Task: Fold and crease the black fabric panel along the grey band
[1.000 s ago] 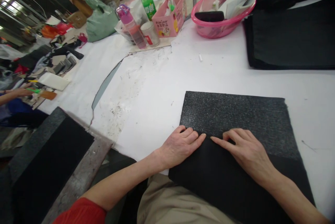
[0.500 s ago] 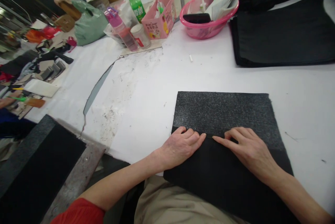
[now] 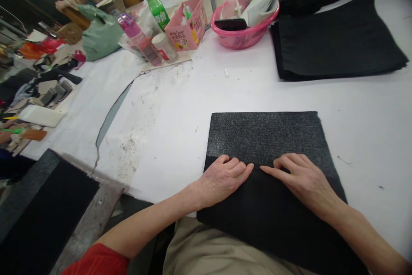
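Note:
A dark grey felt sheet [image 3: 267, 133] lies on the white table [image 3: 180, 125] in front of me, its near part a smoother black that drapes over the table edge onto my lap. My left hand [image 3: 223, 178] rests flat on the fold line, fingers pointing right. Next to it my right hand [image 3: 301, 180] presses on the same line, fingers pointing left. The fingertips of both hands almost meet. Neither hand grips anything.
A stack of black sheets [image 3: 334, 43] lies at the back right. A pink basin [image 3: 243, 19], pink box [image 3: 186, 26], green bottle [image 3: 154, 2], pink bottle [image 3: 140, 39] and white cup [image 3: 164, 47] stand at the back. Another black stack [image 3: 41, 206] sits low left. Another person's hand [image 3: 4, 135] works at the far left.
The view has drifted to the right, so everything sits further left in frame. Both hands stay pressed on the sheet's fold line in the same pose.

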Demonstrator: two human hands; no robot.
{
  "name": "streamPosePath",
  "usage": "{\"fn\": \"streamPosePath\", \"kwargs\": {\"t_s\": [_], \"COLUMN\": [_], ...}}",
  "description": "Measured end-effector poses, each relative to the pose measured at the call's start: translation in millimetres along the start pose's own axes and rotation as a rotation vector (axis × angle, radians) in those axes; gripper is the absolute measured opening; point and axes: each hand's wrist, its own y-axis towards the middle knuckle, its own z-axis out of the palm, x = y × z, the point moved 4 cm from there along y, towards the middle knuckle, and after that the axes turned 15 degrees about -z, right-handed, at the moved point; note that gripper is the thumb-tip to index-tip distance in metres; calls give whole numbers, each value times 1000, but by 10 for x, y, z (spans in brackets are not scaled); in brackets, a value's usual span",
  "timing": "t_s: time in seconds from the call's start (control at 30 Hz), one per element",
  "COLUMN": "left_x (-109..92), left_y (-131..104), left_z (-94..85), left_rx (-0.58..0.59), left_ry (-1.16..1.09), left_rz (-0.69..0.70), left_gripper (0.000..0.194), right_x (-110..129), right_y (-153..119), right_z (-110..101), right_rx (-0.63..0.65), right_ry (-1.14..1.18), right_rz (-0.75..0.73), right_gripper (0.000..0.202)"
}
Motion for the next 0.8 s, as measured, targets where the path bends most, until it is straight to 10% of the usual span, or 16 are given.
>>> {"fn": "streamPosePath", "kwargs": {"t_s": [0.8], "left_x": [-166], "left_y": [211], "left_z": [-53], "left_rx": [18], "left_ry": [-36], "left_rz": [36], "left_gripper": [37], "right_x": [-97], "right_y": [-269], "right_z": [-157], "right_rx": [3], "right_ry": [11], "right_rz": [14], "right_gripper": [30]}}
